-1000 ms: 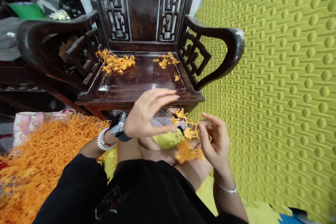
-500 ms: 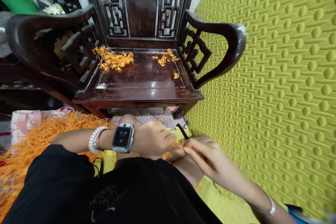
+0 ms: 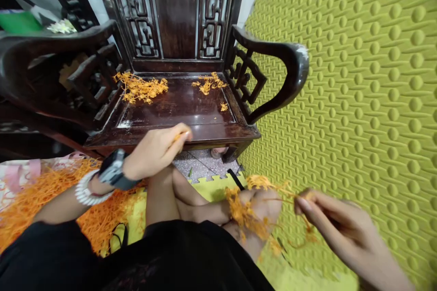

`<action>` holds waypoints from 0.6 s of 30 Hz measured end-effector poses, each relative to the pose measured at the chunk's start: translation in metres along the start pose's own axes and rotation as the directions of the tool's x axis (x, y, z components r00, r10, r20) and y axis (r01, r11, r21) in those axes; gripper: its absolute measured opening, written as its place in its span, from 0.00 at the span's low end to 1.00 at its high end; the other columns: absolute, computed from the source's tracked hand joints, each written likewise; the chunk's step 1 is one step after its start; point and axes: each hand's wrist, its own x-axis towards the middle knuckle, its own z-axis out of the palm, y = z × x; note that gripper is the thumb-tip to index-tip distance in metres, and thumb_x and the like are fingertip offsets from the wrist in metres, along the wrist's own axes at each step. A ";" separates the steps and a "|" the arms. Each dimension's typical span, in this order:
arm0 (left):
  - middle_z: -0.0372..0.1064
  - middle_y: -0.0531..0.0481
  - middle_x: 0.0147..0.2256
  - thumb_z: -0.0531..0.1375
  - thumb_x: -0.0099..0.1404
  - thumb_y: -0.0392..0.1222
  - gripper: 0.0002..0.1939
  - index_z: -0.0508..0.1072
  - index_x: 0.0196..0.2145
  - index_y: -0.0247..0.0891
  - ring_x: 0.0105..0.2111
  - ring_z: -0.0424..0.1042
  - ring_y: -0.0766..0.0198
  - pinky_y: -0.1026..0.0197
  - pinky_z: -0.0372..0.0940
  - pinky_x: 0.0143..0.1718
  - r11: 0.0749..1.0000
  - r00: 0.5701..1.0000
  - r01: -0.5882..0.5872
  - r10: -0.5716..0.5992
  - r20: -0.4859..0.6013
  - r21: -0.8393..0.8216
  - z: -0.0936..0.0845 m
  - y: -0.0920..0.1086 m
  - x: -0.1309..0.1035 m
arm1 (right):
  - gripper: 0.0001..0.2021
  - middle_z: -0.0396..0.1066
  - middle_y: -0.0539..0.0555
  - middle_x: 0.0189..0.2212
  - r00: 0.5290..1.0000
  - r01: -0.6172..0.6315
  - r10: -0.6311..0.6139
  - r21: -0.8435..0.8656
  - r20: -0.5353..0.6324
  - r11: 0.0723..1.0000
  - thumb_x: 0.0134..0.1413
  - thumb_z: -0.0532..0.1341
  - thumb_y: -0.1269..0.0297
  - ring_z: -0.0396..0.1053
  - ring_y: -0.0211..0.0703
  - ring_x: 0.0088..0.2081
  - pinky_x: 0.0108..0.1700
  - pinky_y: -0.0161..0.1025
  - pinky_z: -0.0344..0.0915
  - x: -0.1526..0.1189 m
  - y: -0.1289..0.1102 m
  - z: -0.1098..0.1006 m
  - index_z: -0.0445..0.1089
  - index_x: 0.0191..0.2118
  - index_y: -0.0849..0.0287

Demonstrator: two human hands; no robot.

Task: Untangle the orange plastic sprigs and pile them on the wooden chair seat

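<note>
Handle gently, pinching the orange cluster (image 3: 245, 213) by a thin strand in the right hand (image 3: 362, 241), its bulk left of that grip, and a small orange piece (image 3: 176, 137) in the left hand (image 3: 153, 152).

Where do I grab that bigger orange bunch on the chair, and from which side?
I'd gather the orange bunch around its thick middle, coming down from above over the open front of the seat. It lies low and loose, and its left end crowds the side under the armrest. Its thin, straggly ends would probably slip or snag.
</note>
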 end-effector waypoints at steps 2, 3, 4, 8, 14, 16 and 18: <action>0.71 0.51 0.35 0.45 0.73 0.40 0.14 0.64 0.50 0.38 0.31 0.71 0.64 0.61 0.64 0.36 0.999 0.999 0.029 -0.030 0.042 0.035 0.024 -0.005 0.038 | 0.19 0.57 0.48 0.17 0.999 -0.051 0.051 0.090 0.001 0.995 0.63 0.56 0.55 0.55 0.34 0.20 0.21 0.32 0.52 0.012 -0.008 0.009 0.63 0.23 0.58; 0.71 0.48 0.39 0.44 0.73 0.40 0.15 0.63 0.52 0.37 0.35 0.72 0.62 0.59 0.64 0.40 0.997 0.997 0.057 -0.059 0.041 0.060 0.037 -0.009 0.061 | 0.19 0.57 0.48 0.18 0.997 -0.074 0.074 0.147 0.000 0.986 0.63 0.55 0.53 0.53 0.33 0.20 0.21 0.32 0.51 0.018 -0.011 0.012 0.63 0.23 0.58; 0.70 0.45 0.42 0.43 0.73 0.39 0.15 0.64 0.50 0.35 0.40 0.72 0.59 0.58 0.64 0.44 0.992 0.994 0.093 -0.098 0.049 0.084 0.050 -0.015 0.086 | 0.20 0.56 0.47 0.18 0.995 -0.096 0.099 0.209 -0.004 0.973 0.63 0.55 0.51 0.52 0.33 0.20 0.21 0.32 0.49 0.024 -0.013 0.014 0.64 0.23 0.58; 0.63 0.33 0.52 0.48 0.71 0.45 0.19 0.65 0.52 0.28 0.53 0.67 0.46 0.51 0.60 0.55 0.910 0.906 0.389 -0.406 0.123 0.143 0.091 -0.051 0.181 | 0.20 0.47 0.44 0.16 0.982 -0.184 0.174 0.494 0.068 0.850 0.62 0.57 0.49 0.43 0.31 0.18 0.19 0.32 0.41 0.043 -0.006 0.016 0.66 0.25 0.59; 0.44 0.30 0.64 0.59 0.62 0.39 0.33 0.58 0.63 0.32 0.59 0.60 0.38 0.45 0.57 0.59 0.859 0.851 0.508 -0.511 0.118 0.056 0.120 -0.091 0.235 | 0.19 0.40 0.40 0.15 0.966 -0.258 0.173 0.744 0.191 0.617 0.58 0.61 0.50 0.36 0.27 0.17 0.19 0.30 0.34 0.063 0.009 0.009 0.64 0.25 0.59; 0.39 0.33 0.67 0.57 0.64 0.41 0.32 0.56 0.64 0.35 0.63 0.53 0.40 0.44 0.53 0.61 0.884 0.881 0.468 -0.467 0.074 0.004 0.121 -0.085 0.235 | 0.18 0.40 0.40 0.15 0.958 -0.286 0.186 0.760 0.218 0.584 0.58 0.62 0.51 0.36 0.27 0.17 0.18 0.30 0.34 0.071 0.013 0.008 0.64 0.25 0.60; 0.47 0.39 0.66 0.50 0.71 0.45 0.24 0.60 0.62 0.38 0.62 0.56 0.50 0.50 0.56 0.61 0.919 0.921 0.388 -0.385 0.058 -0.062 0.116 -0.067 0.228 | 0.17 0.41 0.40 0.16 0.951 -0.309 0.198 0.761 0.238 0.570 0.57 0.62 0.51 0.36 0.28 0.17 0.18 0.30 0.35 0.080 0.017 0.011 0.64 0.27 0.60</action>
